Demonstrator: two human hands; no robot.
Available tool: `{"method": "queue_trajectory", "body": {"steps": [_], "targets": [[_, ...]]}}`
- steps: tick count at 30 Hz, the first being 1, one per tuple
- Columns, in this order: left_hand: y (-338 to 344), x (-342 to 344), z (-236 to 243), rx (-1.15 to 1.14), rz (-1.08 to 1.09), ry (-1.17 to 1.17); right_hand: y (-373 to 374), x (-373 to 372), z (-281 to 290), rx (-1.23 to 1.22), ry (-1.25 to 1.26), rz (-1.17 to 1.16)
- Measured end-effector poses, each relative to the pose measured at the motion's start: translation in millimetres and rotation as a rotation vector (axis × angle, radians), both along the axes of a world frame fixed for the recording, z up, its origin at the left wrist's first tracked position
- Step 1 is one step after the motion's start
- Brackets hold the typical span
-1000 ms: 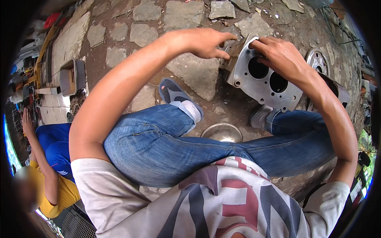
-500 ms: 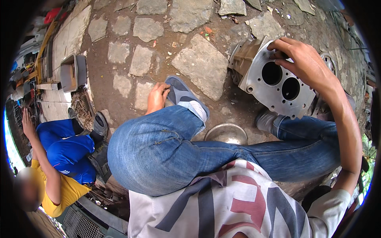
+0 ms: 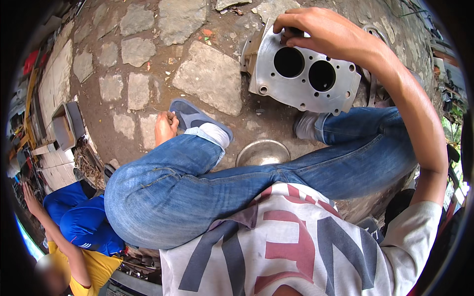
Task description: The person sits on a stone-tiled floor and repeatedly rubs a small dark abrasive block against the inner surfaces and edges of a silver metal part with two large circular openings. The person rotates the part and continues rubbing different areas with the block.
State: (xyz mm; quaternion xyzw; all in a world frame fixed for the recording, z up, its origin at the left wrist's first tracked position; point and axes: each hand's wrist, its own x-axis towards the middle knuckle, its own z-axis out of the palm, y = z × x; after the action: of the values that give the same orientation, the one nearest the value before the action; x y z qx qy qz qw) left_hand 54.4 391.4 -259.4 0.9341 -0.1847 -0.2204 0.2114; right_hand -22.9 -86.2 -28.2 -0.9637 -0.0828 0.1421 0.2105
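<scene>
A grey cast-metal housing point(image 3: 308, 74), with two large round bores and small bolt holes in its flat face, stands tilted on the ground beyond my right foot. My right hand point(image 3: 316, 30) reaches over its upper edge. The fingers are curled on the metal near the left bore; a dark spot shows under them, and I cannot tell whether it is a hole or a small part. Beside my left foot's grey-blue sandal point(image 3: 183, 109), my left hand point(image 3: 166, 127) has its fingers closed together. What they hold, if anything, is too small to make out.
A shiny round metal bowl point(image 3: 263, 152) sits between my legs, partly hidden by my thigh. Uneven paving stones point(image 3: 210, 74) set in dirt surround me. At the left stand a grey rectangular tub point(image 3: 69, 126) and a seated person in blue trousers point(image 3: 91, 219).
The whole view has shifted, so the housing and my feet appear further left. My left hand's fingers have drawn slightly away from the sandal. My right hand stays at the housing's upper edge.
</scene>
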Motion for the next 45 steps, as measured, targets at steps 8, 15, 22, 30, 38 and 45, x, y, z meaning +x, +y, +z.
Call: {"method": "queue_trajectory", "body": {"steps": [8, 15, 22, 30, 38, 45], "targets": [[-4, 14, 6, 0.193, -0.298, -0.346, -4, 8, 17, 0.051, 0.122, 0.047], [-10, 22, 8, 0.195, -0.276, -0.324, -17, 10, 0, 0.107, 0.011, 0.101], [-24, 32, 17, 0.224, -0.235, -0.215, -13, 3, -13, 0.026, -0.006, 0.085], [-38, 24, 44, 0.295, -0.198, -0.149, -18, 4, -18, -0.014, -0.048, 0.125], [0, 61, 34, 0.043, -0.247, 0.325, -22, 0, -6, 0.009, -0.016, 0.11], [-8, 87, 38, 0.189, -0.208, 0.644, -18, -2, 5, 0.052, 0.071, 0.083]]}}
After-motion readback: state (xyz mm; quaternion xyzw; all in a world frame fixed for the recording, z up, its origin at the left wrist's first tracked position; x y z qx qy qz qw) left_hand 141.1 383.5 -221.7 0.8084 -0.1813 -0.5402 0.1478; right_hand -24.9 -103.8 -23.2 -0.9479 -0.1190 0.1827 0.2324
